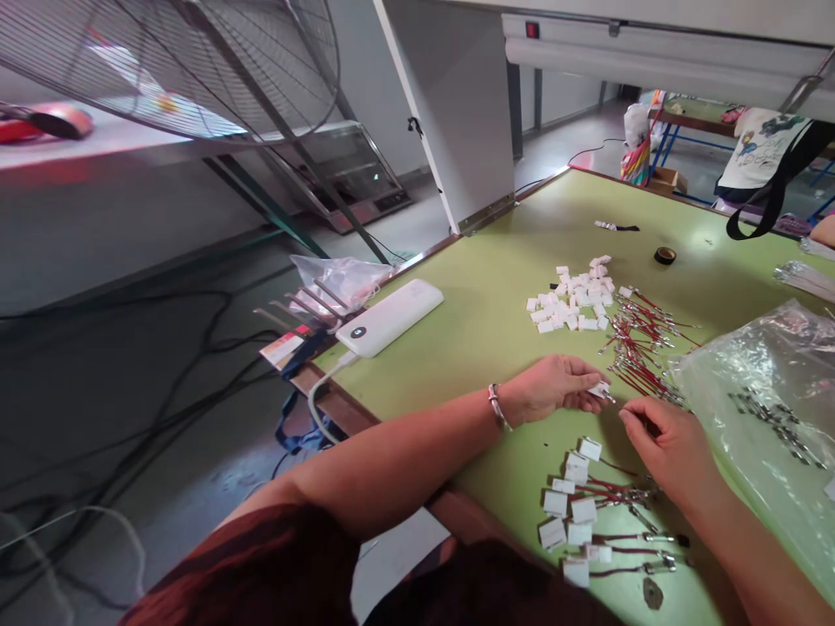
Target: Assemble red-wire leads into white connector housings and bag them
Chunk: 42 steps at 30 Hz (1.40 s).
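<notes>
Between thumb and fingers my left hand [559, 384] grips a small white connector housing [598, 390]. My right hand [665, 439] pinches a short wire with a metal terminal [614, 401], its tip at the housing's edge; whether it sits inside I cannot tell. Beyond my hands lie a pile of loose white connector housings [574, 300] and a heap of red wires with metal terminals [643, 343]. Nearer to me, several housings with red wires attached [580, 511] rest on the green table [483, 330].
A white power bank [395, 317] with a cable lies at the table's left edge. To the right is a clear plastic bag [770, 382] with small metal parts. Black tape [664, 256] sits farther back. A large fan [261, 61] stands at upper left.
</notes>
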Motion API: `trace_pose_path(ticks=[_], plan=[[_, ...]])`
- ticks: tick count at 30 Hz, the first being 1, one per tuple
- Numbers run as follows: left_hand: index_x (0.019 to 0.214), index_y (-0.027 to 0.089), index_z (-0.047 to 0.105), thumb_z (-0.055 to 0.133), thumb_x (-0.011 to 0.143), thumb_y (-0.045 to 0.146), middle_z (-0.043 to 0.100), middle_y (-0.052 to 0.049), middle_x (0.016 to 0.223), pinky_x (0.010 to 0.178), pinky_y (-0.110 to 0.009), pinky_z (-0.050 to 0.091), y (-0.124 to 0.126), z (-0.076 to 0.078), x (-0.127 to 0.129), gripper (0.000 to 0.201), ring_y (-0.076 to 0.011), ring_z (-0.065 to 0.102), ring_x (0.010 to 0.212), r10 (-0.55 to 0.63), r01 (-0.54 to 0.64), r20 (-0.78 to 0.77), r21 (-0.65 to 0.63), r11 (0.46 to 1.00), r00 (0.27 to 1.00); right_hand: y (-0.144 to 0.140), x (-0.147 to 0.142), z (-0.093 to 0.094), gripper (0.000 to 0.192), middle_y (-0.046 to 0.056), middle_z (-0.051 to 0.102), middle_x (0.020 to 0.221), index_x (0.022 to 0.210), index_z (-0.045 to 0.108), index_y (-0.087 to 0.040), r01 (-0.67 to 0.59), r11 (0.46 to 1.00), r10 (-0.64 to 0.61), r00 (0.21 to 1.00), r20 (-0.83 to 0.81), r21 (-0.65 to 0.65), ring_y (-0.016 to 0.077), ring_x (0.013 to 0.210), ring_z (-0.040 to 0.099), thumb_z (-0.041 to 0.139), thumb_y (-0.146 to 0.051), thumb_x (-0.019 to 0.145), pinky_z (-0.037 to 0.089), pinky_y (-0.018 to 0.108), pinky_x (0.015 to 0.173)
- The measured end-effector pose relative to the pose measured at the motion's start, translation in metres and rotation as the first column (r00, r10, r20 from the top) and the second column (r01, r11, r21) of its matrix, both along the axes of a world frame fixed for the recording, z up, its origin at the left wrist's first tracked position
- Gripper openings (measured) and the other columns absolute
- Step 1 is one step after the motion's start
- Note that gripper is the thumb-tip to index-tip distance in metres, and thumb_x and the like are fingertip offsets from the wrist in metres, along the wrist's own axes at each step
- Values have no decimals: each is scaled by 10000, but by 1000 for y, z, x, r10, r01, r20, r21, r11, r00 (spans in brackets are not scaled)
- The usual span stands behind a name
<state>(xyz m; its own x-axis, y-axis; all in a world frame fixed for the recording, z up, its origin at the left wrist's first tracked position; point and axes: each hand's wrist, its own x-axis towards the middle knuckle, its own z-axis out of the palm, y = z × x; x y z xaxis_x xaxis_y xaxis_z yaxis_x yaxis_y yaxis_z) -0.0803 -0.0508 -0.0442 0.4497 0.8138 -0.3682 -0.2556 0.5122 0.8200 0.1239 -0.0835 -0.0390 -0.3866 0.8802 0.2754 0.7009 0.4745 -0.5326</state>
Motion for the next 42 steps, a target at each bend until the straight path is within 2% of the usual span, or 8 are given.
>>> trace_pose_path(ticks=[10, 14, 22, 26, 32, 37, 40, 42], plan=[[845, 101, 675, 674, 846, 231, 708, -46, 696, 560, -206, 459, 1, -3, -3, 130, -66, 615, 549, -20, 21, -28, 41, 999, 999, -2, 3, -1, 200, -10, 647, 690, 779, 615, -212, -23, 1000, 24, 998, 60, -10, 125, 613, 573, 481, -301, 898, 421, 245, 600], [856, 117, 653, 739, 775, 294, 703, -34, 681, 509, -227, 440, 0, -2, -4, 213, -93, 625, 534, -58, 74, -109, 146, 987, 992, -2, 5, -2, 203, -32, 601, 604, 731, 586, -211, -17, 999, 12, 992, 122, 45, 113, 543, 536, 486, -288, 890, 378, 238, 532], [875, 132, 682, 787, 675, 429, 666, 7, 599, 468, -223, 426, 4, 0, -13, 373, -55, 535, 436, -172, 216, -204, 217, 952, 964, -1, 9, 7, 255, 0, 558, 615, 843, 665, -191, -339, 885, 231, 915, 330, 321, 125, 569, 486, 430, -211, 941, 335, 259, 533], [862, 140, 668, 765, 698, 378, 658, 21, 577, 464, -221, 442, 4, 2, -13, 305, -57, 528, 421, -292, 354, -257, 240, 904, 921, 1, 8, 9, 235, 6, 587, 656, 865, 653, -193, -384, 882, 290, 899, 329, 271, 131, 621, 516, 430, -200, 940, 353, 253, 566], [802, 131, 595, 702, 772, 294, 637, 20, 587, 477, -209, 450, -6, -3, 1, 197, -63, 570, 468, -154, 218, -246, 256, 942, 957, -6, -5, -11, 261, -5, 576, 589, 722, 553, -196, -112, 973, 64, 972, 228, 204, 123, 525, 504, 406, -241, 932, 318, 260, 530], [801, 134, 577, 629, 816, 272, 618, 25, 578, 471, -199, 425, -10, -9, 10, 148, -58, 541, 457, -158, 231, -281, 249, 941, 947, -5, -6, -20, 221, 7, 609, 635, 758, 548, -201, -64, 995, 47, 978, 202, 80, 137, 566, 538, 408, -253, 921, 319, 261, 543], [905, 136, 633, 630, 818, 318, 634, 12, 636, 496, -206, 407, -3, 0, 2, 202, -60, 506, 486, -156, 327, -431, 357, 875, 889, -4, -5, -13, 240, 0, 594, 618, 732, 548, -205, -66, 998, 64, 978, 197, 1, 140, 566, 530, 422, -289, 919, 340, 264, 558], [1008, 160, 664, 641, 814, 352, 651, -6, 716, 548, -216, 410, 7, 9, -12, 274, -80, 514, 563, 50, 319, -583, 513, 797, 811, -5, -3, -5, 266, 1, 596, 634, 694, 550, -209, -124, 990, 136, 971, 198, -74, 139, 584, 535, 433, -300, 915, 364, 264, 572]])
